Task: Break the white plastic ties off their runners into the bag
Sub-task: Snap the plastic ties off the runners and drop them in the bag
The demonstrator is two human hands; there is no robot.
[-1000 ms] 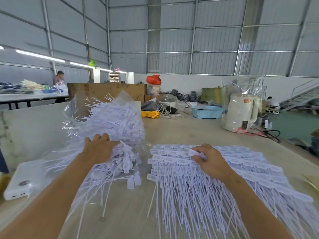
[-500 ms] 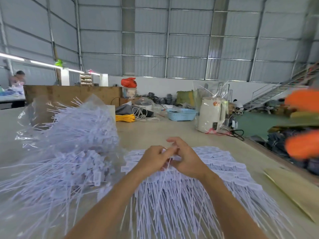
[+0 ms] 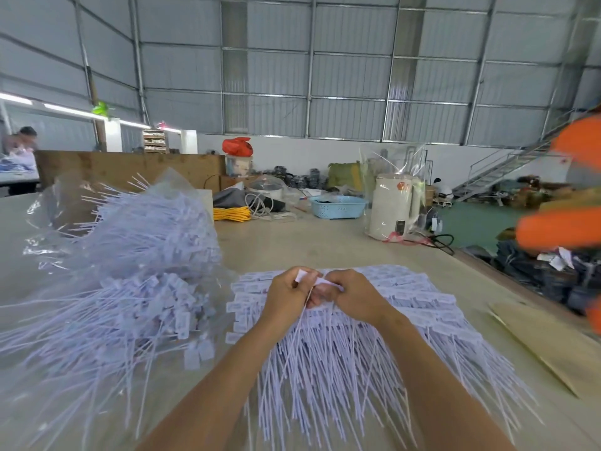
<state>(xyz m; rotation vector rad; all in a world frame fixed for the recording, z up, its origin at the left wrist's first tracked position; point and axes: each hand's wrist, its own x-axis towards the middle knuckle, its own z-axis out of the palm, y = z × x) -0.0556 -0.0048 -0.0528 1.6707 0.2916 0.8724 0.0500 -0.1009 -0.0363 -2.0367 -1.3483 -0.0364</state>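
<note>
My left hand (image 3: 286,297) and right hand (image 3: 354,296) pinch one white tie (image 3: 313,283) between them. They hover over the fanned ties (image 3: 406,323); the bag (image 3: 130,255) lies left.

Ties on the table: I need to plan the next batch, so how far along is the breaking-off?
Done: the clear bag on the left already holds a big heap of loose ties. In hand: left hand and right hand pinch one tie. Left: a wide fan of unbroken ties under the hands.
</note>
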